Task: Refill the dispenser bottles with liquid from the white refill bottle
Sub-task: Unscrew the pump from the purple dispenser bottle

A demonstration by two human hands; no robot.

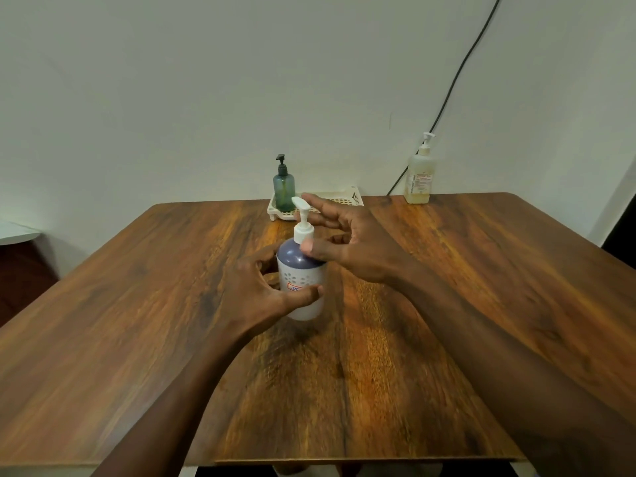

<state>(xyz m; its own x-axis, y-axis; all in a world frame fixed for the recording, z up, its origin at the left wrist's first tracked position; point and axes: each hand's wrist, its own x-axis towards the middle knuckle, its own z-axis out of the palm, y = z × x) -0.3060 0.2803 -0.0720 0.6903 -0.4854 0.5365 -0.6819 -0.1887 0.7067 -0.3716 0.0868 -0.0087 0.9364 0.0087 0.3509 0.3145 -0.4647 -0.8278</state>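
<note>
White bottle (303, 290) stands upright mid-table, a bit toward the far side, pump (303, 216) on top w/ the nozzle pointing left. Left hand (254, 290) wraps the body, thumb across the front label, fingers round the back: a firm hold. Right hand (354, 249) is spread loose beside the pump, fingers straight-ish, thumb tip by the collar, nothing gripped there yet.

Looks like the pump's about to be unscrewed. To do it well, imo: pinch the collar, not the nozzle head. Keep the base flat on the table (481, 270) w/ the left hand as anchor, twist, then lift straight up so the dip tube clears w/o dripping.

Room: lots of bare wood left, right and near side. Behind, the green bottle (284, 191) stands in the left end of the tray (351, 196) at the far edge, near the right fingertips, so watch that on the lift. Yellow bottle (420, 177) sits at the far-right corner, well apart.
</note>
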